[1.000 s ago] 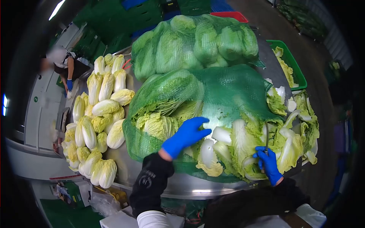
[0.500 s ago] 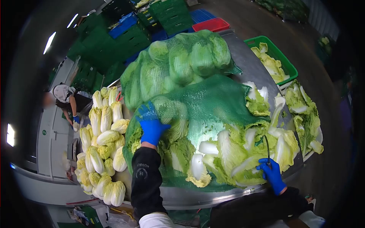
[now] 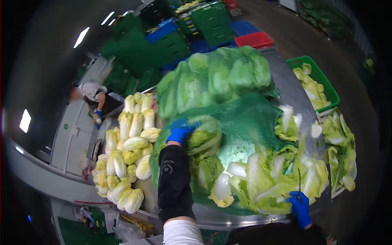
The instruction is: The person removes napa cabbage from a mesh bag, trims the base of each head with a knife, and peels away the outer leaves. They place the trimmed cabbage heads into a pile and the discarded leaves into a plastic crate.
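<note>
My left hand (image 3: 179, 130), in a blue glove, has its fingers around the top end of a green napa cabbage (image 3: 206, 136) at the mouth of a green mesh bag (image 3: 249, 116). The net and leaves partly hide the fingertips. Low on the right, my right hand (image 3: 301, 209), also gloved in blue, grips a thin dark-bladed knife (image 3: 299, 181) with the blade pointing up and away. Loose trimmed cabbage leaves (image 3: 261, 179) are heaped between the hands, on the net and the metal table (image 3: 281, 67).
A full mesh bag of cabbages (image 3: 216, 77) lies at the back. Pale trimmed cabbages (image 3: 136, 143) are piled on the left. A green crate (image 3: 332, 90) of leaves and a red tub (image 3: 255, 39) stand beyond. A co-worker (image 3: 96, 96) works at far left.
My left hand has gone from spread fingers on the net to closing around the cabbage, which has shifted slightly. My right hand keeps the knife. The view has swung left.
</note>
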Tool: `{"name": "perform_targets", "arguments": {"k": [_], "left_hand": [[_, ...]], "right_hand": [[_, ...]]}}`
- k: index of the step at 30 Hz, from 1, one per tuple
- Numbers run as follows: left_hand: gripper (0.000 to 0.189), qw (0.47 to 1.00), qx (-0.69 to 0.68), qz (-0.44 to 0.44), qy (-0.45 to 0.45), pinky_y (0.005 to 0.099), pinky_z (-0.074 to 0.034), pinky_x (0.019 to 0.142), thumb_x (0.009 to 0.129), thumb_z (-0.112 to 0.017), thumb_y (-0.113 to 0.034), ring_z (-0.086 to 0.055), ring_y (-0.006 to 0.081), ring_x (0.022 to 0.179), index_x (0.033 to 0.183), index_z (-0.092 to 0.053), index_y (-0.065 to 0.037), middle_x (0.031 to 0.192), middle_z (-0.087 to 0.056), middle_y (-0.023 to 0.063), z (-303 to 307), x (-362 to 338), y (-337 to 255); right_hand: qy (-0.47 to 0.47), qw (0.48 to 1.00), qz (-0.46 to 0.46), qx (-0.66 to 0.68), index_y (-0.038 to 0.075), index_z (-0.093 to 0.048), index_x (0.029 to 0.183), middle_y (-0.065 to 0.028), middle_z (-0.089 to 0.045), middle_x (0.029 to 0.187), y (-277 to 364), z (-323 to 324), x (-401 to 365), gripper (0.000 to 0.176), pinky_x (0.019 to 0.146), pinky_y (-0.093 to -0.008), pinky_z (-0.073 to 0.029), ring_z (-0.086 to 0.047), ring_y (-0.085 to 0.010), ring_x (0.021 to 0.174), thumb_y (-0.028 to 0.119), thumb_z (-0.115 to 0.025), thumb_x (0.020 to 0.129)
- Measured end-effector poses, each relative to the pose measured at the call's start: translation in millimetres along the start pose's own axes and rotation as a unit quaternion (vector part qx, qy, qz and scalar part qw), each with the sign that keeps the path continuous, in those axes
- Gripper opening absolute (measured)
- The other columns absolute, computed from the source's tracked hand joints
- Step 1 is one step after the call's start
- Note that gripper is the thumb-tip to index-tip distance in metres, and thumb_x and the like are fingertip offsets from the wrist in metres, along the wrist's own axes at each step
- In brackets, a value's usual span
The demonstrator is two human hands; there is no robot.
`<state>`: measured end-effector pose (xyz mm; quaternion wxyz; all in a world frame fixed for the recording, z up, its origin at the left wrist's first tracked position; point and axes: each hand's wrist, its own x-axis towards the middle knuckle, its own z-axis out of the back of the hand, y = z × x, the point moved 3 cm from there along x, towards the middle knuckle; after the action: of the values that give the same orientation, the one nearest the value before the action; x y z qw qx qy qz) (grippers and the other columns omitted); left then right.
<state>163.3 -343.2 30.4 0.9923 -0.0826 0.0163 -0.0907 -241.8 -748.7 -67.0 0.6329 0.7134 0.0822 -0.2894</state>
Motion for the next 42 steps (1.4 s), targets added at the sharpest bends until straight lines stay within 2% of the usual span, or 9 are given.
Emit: {"name": "perform_targets", "arguments": {"k": [2,5,6,9,11,21,30,37,42], "left_hand": [[0.054,0.984,-0.088,-0.121,0.097,0.0395,-0.047,0.082,0.072,-0.066,-0.050,-0.060,0.0339,0.096,0.107,-0.064,-0.009,0.106,-0.062,0.0193,3.4,8.6,-4.9],[0.077,0.968,-0.112,0.071,0.215,0.0384,-0.046,0.087,0.049,-0.080,-0.056,-0.060,0.0345,0.097,0.100,-0.065,0.000,0.103,-0.063,0.0220,-0.8,-19.6,-37.9],[0.087,0.987,0.011,-0.016,0.162,0.0396,-0.043,0.092,0.047,-0.081,-0.056,-0.056,0.0355,0.105,0.109,-0.061,0.002,0.110,-0.060,0.0240,7.5,-25.5,-66.1],[0.101,0.971,0.137,-0.195,-0.001,0.0392,-0.041,0.095,0.047,-0.081,-0.057,-0.055,0.0353,0.108,0.125,-0.050,-0.001,0.118,-0.056,0.0230,-17.8,-40.8,-95.8],[0.110,0.956,0.124,-0.120,0.236,0.0399,-0.040,0.096,0.046,-0.080,-0.058,-0.054,0.0362,0.110,0.131,-0.041,-0.002,0.121,-0.053,0.0257,-25.9,-34.2,-100.0],[0.096,0.903,0.241,-0.132,0.332,0.0448,-0.046,0.081,0.043,-0.085,-0.048,-0.061,0.0340,0.096,0.118,-0.049,-0.001,0.104,-0.063,0.0181,-21.9,-56.9,-121.9],[0.079,0.916,0.280,-0.274,0.087,0.0442,-0.040,0.061,0.046,-0.080,-0.029,-0.061,0.0309,0.069,0.115,-0.050,-0.001,0.075,-0.062,0.0099,11.1,-141.7,-179.4],[0.092,0.941,0.228,-0.233,0.086,0.0428,-0.041,0.071,0.052,-0.080,-0.033,-0.058,0.0292,0.083,0.130,-0.040,-0.006,0.095,-0.056,0.0131,94.0,-217.8,-278.0],[0.104,0.969,0.032,-0.240,0.053,0.0438,-0.041,0.077,0.054,-0.081,-0.034,-0.053,0.0321,0.098,0.138,-0.029,-0.003,0.110,-0.052,0.0174,15.5,-255.6,-286.9]], "right_hand": [[-0.014,1.000,0.008,-0.001,0.002,-0.057,0.101,-0.0060,-0.065,0.074,-5.1,5.4,4.2,0.019,0.038,-0.0192,-0.035,-0.044,-0.0060,0.041,0.011,-0.058,0.085],[0.000,1.000,0.002,-0.018,0.003,-0.057,0.101,-0.0069,-0.065,0.073,2.4,-3.0,15.1,0.019,0.037,-0.0194,-0.035,-0.044,-0.0064,0.041,0.012,-0.057,0.085],[0.004,1.000,0.000,-0.027,0.002,-0.057,0.102,-0.0069,-0.064,0.073,6.5,-6.3,16.8,0.019,0.037,-0.0193,-0.035,-0.044,-0.0062,0.041,0.012,-0.057,0.085],[0.037,0.999,0.021,-0.026,0.002,-0.056,0.103,-0.0067,-0.064,0.074,21.0,-15.7,21.9,0.021,0.038,-0.0188,-0.035,-0.045,-0.0058,0.042,0.013,-0.057,0.086],[0.041,0.998,0.038,-0.035,0.001,-0.056,0.104,-0.0067,-0.064,0.075,21.1,-14.1,23.4,0.022,0.038,-0.0186,-0.035,-0.045,-0.0056,0.043,0.014,-0.057,0.086],[0.074,0.996,0.044,-0.021,0.002,-0.057,0.104,-0.0062,-0.065,0.077,12.0,-4.3,12.6,0.021,0.039,-0.0187,-0.036,-0.047,-0.0053,0.045,0.011,-0.059,0.085],[0.079,0.996,0.021,-0.024,0.002,-0.059,0.102,-0.0031,-0.065,0.074,-12.9,40.0,5.4,0.020,0.042,-0.0199,-0.037,-0.047,-0.0042,0.046,0.008,-0.060,0.084],[0.049,0.995,0.071,0.044,0.003,-0.057,0.107,-0.0042,-0.064,0.076,-6.4,67.7,13.7,0.020,0.041,-0.0186,-0.034,-0.044,-0.0037,0.045,0.009,-0.056,0.087],[-0.010,0.983,0.183,0.033,0.002,-0.056,0.106,-0.0032,-0.062,0.077,16.9,94.8,63.0,0.024,0.038,-0.0181,-0.030,-0.040,-0.0031,0.041,0.018,-0.055,0.088]]}}
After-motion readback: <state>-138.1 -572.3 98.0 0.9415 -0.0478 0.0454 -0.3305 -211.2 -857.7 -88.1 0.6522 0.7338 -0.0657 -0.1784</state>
